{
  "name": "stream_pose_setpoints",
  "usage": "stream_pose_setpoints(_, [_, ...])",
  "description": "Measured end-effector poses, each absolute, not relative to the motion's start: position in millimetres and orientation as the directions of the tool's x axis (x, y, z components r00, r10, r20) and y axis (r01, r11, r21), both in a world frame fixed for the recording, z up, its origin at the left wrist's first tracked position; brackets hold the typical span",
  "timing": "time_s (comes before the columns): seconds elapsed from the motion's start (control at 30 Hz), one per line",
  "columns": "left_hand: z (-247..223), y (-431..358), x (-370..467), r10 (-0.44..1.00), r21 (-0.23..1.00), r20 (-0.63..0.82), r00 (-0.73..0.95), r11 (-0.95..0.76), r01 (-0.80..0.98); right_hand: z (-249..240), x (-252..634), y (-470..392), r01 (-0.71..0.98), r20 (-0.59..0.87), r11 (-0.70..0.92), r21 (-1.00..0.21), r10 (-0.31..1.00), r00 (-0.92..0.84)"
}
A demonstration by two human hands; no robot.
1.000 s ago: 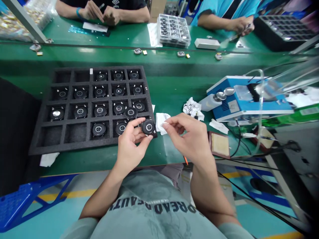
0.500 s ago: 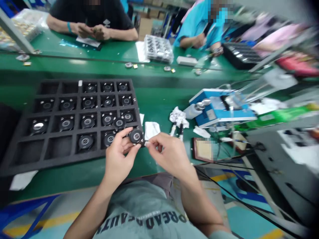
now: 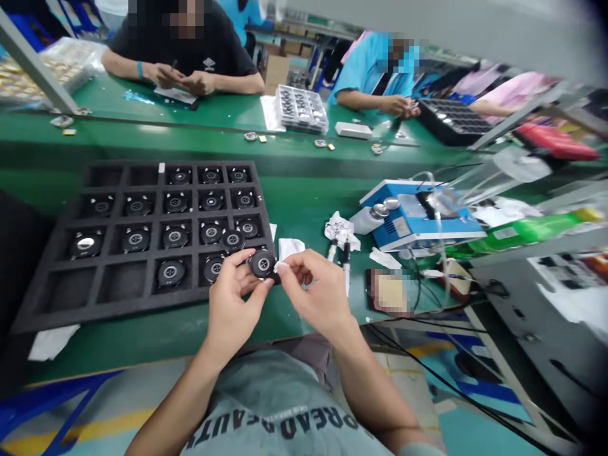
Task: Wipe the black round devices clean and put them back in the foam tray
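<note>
My left hand (image 3: 237, 297) grips a round black watch case (image 3: 261, 263) by its edge, its back with a ringed sensor facing up. In my right hand (image 3: 313, 285), thumb and forefinger pinch a small piece of white wipe (image 3: 281, 267) at the right edge of the case. Under and left of my left hand lies a black foam tray (image 3: 109, 253) with several similar watch cases in its compartments. One more watch case (image 3: 234, 239) rests on top of the tray's divider, just behind the held one.
A folded white cloth (image 3: 291, 247), a crumpled tissue (image 3: 339, 227) and pens (image 3: 346, 256) lie beyond my right hand. Farther right stand a pump bottle (image 3: 365, 218), a blue machine (image 3: 418, 209) and a green bottle (image 3: 522, 233). Co-workers sit across the bench.
The view has shifted slightly. My right hand has brought the white wipe up against the side of the watch case; my left hand keeps its hold.
</note>
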State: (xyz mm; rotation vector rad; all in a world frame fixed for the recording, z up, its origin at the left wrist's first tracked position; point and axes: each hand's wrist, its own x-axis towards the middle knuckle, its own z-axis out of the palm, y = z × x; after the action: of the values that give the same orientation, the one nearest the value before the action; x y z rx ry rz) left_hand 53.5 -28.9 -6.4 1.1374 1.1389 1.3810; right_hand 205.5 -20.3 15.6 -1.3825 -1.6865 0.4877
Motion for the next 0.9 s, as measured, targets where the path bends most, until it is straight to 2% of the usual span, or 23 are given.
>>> stream_pose_setpoints(0.23, [-12.5, -31.7, 55.0, 0.985, 0.987, 0.132, -0.111, -0.141, -0.076, 14.8, 199.1, -21.0, 0.602, 0.372, 0.285, -0.746, 0.928, 0.022])
stream_pose_setpoints(0.43, [-21.5, -34.8, 57.5, 0.964, 0.971, 0.236, -0.126, -0.23, 0.056, 9.9, 195.9, -18.6, 0.668, 0.391, 0.276, -0.691, 0.92, 0.024])
stream_pose_setpoints(0.63, [-20.0, -40.8, 57.4, 0.973, 0.965, 0.214, -0.09, -0.196, 0.172, 11.0, 198.4, -13.8, 0.69, 0.417, 0.332, -0.644, 0.908, -0.047])
stream_pose_setpoints(0.77, [-15.8, -52.2, 56.8, 0.985, 0.967, 0.153, -0.073, -0.134, 0.218, 7.1, 204.5, -22.4, 0.743, 0.492, 0.405, -0.534, 0.863, -0.116])
stream_pose_setpoints(0.9, [-21.0, -53.2, 54.0, 0.99, 0.97, 0.143, -0.004, -0.14, 0.197, -7.3, 206.3, -17.7, 0.78, 0.522, 0.387, -0.491, 0.848, -0.092])
